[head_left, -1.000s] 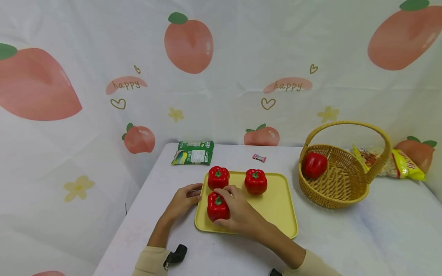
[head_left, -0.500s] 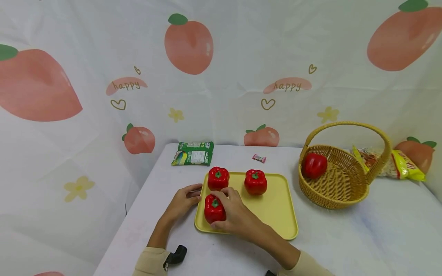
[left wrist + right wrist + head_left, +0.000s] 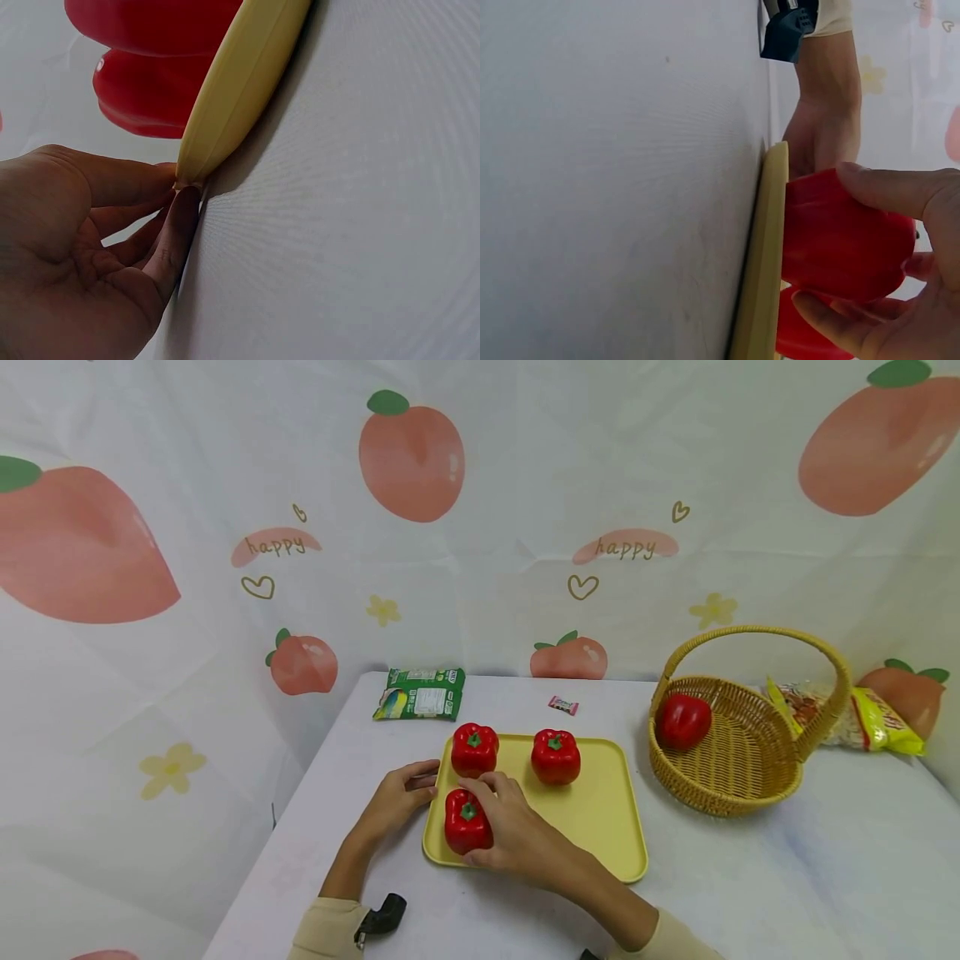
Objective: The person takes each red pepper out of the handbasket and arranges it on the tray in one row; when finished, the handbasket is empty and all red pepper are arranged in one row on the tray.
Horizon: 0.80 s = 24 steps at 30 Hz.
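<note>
My right hand [image 3: 506, 822] grips a red bell pepper [image 3: 467, 828], its stem facing up, over the near left corner of the yellow tray [image 3: 600, 827]. In the right wrist view, thumb and fingers lie on opposite sides of this bell pepper [image 3: 847, 240], whose base is right at the tray. Two more red bell peppers, one at the far left [image 3: 475, 748] and one farther right [image 3: 556, 758], stand on the tray. On the tray's left side, my left hand [image 3: 397, 797] pinches the rim; the left wrist view has its fingertips [image 3: 187, 206] right at the tray edge.
A wicker basket [image 3: 723, 777] with a tall arched handle stands to the right, a red bell pepper [image 3: 684, 722] inside. Behind it lies a yellow snack bag [image 3: 885, 722]. At the back are a green packet [image 3: 422, 693] and a small pink wrapped candy [image 3: 563, 704].
My right hand has shifted the bell pepper slightly left, then a little toward me, leaving a gap behind it. The left hand has stayed at the tray's edge.
</note>
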Each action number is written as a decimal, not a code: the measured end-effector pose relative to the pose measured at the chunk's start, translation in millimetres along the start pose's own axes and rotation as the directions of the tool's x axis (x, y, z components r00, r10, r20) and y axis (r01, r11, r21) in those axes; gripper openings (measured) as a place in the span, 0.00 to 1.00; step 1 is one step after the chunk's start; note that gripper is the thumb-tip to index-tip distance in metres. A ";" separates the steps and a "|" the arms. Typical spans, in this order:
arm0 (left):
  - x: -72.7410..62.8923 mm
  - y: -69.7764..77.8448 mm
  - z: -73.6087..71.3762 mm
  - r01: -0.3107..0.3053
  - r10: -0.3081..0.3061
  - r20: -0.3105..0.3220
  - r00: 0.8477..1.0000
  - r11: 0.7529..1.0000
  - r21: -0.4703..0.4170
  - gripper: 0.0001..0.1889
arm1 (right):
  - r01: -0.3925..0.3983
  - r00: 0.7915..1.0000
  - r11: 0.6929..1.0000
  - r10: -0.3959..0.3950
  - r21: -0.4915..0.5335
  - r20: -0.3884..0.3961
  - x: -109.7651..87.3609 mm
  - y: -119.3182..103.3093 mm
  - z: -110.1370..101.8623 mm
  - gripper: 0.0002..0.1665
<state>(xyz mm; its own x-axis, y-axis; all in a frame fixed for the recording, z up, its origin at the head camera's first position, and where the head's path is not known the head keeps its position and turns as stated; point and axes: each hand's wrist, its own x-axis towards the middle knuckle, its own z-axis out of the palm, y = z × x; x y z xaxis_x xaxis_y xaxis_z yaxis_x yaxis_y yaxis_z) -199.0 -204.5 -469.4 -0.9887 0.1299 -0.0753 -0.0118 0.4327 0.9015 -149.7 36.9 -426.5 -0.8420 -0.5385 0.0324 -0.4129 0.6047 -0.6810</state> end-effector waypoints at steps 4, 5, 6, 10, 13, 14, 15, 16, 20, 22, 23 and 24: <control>0.2 0.3 -0.5 0.003 -0.003 -0.001 1.000 1.000 -0.001 0.24 | 0.030 0.999 0.999 -0.029 -0.017 0.018 -1.7 -0.1 -2.2 0.60; 0.2 0.6 -0.6 0.002 -0.002 -0.001 1.000 1.000 -0.001 0.24 | 0.038 0.999 0.999 -0.038 -0.020 0.022 -2.3 -0.3 -2.9 0.60; 0.2 0.8 -0.8 0.002 -0.002 -0.001 1.000 1.000 -0.002 0.24 | 0.044 0.999 0.999 -0.043 -0.021 0.027 -2.7 -0.4 -3.5 0.60; 0.9 0.8 -0.8 -0.002 0.002 -0.001 1.000 1.000 -0.003 0.24 | 0.056 0.997 0.998 -0.055 -0.019 0.050 -4.1 0.3 -5.2 0.59; 1.6 -0.2 -0.4 -0.009 0.009 -0.003 1.000 1.000 -0.002 0.24 | 0.047 0.997 0.999 -0.046 -0.010 0.066 -5.0 0.7 -6.8 0.59; 1.8 -0.3 -0.2 -0.010 0.010 -0.004 1.000 1.000 -0.002 0.24 | 0.040 0.997 0.999 -0.040 -0.004 0.070 -5.2 0.7 -7.5 0.60; 1.8 -0.6 -0.2 -0.011 0.011 -0.004 1.000 1.000 -0.002 0.24 | 0.034 0.997 0.999 -0.034 0.000 0.072 -5.3 0.6 -8.1 0.59; 1.7 -0.7 -0.2 -0.012 0.012 -0.003 1.000 1.000 -0.003 0.24 | 0.026 0.997 1.000 -0.026 0.009 0.073 -5.2 0.6 -8.6 0.59; 0.7 -0.5 -0.5 -0.002 0.002 0.000 1.000 1.000 -0.007 0.24 | 0.005 0.998 0.999 -0.007 0.033 0.065 -3.8 0.0 -9.2 0.58; 0.1 -0.4 -0.7 0.001 -0.001 0.001 1.000 1.000 -0.008 0.24 | 0.002 0.998 0.999 -0.005 0.038 0.060 -3.2 -0.4 -9.0 0.58; -0.1 -0.5 -0.7 0.003 -0.003 0.002 1.000 1.000 -0.007 0.24 | 0.003 0.998 0.999 -0.006 0.038 0.059 -3.0 -0.6 -9.0 0.58; -0.2 -0.4 -0.7 0.003 -0.003 0.002 1.000 1.000 -0.007 0.24 | 0.002 0.998 0.999 -0.004 0.035 0.060 -2.9 -0.5 -8.9 0.58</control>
<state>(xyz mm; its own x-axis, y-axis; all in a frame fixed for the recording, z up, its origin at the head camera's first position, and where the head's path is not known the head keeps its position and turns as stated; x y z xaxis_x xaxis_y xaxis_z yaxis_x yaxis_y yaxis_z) -198.9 -205.4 -469.5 -0.9883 0.1307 -0.0788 -0.0156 0.4271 0.9041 -150.1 43.4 -419.7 -0.8179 -0.5753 -0.0085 -0.4026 0.5828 -0.7059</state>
